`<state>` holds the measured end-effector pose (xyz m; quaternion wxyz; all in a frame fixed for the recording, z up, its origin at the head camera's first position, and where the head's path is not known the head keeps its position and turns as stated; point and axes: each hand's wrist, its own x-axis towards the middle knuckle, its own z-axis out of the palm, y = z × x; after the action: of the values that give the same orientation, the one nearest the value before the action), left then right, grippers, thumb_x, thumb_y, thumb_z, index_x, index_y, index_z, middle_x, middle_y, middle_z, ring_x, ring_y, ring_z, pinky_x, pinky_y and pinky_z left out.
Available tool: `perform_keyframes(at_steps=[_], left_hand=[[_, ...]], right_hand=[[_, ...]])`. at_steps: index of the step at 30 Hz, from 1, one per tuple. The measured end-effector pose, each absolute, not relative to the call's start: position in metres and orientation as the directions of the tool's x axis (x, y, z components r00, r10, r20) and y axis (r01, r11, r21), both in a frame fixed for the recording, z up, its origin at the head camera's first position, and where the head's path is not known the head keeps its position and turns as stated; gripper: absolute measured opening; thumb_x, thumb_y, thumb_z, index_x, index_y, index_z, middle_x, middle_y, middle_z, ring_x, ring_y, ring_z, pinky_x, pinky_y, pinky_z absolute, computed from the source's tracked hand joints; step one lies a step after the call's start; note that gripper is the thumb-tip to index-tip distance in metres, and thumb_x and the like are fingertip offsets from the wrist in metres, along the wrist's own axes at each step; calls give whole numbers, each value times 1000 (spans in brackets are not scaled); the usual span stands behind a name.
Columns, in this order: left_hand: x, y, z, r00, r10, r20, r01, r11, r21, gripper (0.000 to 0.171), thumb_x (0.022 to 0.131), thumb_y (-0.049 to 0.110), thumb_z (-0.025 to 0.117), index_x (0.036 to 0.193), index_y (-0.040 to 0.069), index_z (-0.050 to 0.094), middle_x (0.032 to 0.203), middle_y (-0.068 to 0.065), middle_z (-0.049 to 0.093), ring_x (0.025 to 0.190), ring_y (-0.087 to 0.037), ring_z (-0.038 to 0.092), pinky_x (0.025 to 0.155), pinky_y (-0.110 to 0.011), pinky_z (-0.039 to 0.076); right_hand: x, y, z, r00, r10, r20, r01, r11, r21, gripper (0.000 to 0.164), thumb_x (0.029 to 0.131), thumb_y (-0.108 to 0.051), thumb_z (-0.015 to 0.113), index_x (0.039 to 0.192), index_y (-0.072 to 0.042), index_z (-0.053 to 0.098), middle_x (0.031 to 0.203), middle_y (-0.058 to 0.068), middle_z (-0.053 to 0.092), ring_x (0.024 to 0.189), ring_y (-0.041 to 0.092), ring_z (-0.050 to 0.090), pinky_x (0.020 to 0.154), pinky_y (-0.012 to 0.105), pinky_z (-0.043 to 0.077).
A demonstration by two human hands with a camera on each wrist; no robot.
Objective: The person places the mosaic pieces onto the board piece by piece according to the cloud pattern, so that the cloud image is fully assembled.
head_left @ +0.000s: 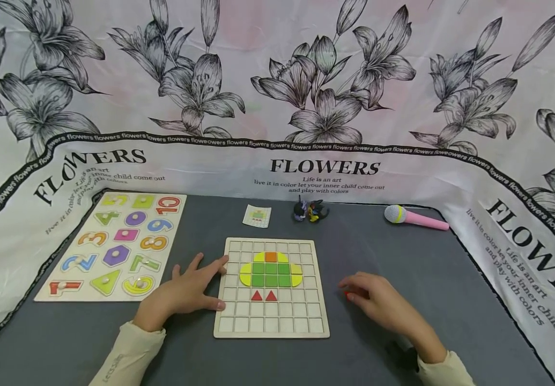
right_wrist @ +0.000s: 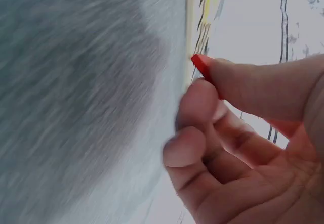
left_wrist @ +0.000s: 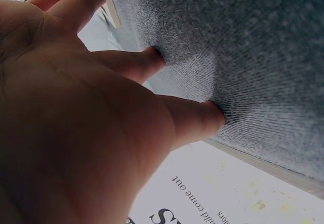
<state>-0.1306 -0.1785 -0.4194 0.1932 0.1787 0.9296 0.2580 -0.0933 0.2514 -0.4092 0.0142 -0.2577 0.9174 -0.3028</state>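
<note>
A square wooden grid board (head_left: 272, 325) lies in the middle of the table in the head view. On it sit green squares (head_left: 271, 273), an orange square (head_left: 271, 257), yellow rounded pieces (head_left: 245, 274) and two red triangles (head_left: 256, 296). My left hand (head_left: 180, 292) spreads its fingers at the board's left edge, thumb and a fingertip against the rim; in the left wrist view two fingertips (left_wrist: 215, 117) rest on the grey cloth. Right of the board, my right hand (head_left: 378, 300) pinches a small red piece (right_wrist: 202, 66) between thumb and finger, its outline mostly covered.
Left of the board lies a wooden number and shape puzzle (head_left: 113, 276). Behind the board are a small pattern card (head_left: 258, 216) and two dark little figures (head_left: 310, 209). A pink toy microphone (head_left: 417, 217) lies at the back right. Flower-printed cloth (head_left: 325, 182) borders the grey table.
</note>
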Motion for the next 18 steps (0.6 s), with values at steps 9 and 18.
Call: perform_keyframes(at_steps=[9,18], left_hand=[[-135,-182,-434,-860,442,-255,243,794,557,110,86,48,90,172,20,27,160,-4,54,160,-51,4,111,-86,-4],[-133,-178,-423,-859,435,-271,229,799,555,109,86,42,91,171,18,28,162,-8,51,160,-53,5,111,-86,-2]], right_hand=[[-108,216,-401,-840,-524,143,-492,622,-610,13,98,1,75,102,-11,78,88,-8,70,74,5,59,64,28,52],[-121,184,-402,-825,-539,168,-505,573,-645,8,99,-2,73,101,-8,76,91,-6,74,76,4,61,67,28,52]])
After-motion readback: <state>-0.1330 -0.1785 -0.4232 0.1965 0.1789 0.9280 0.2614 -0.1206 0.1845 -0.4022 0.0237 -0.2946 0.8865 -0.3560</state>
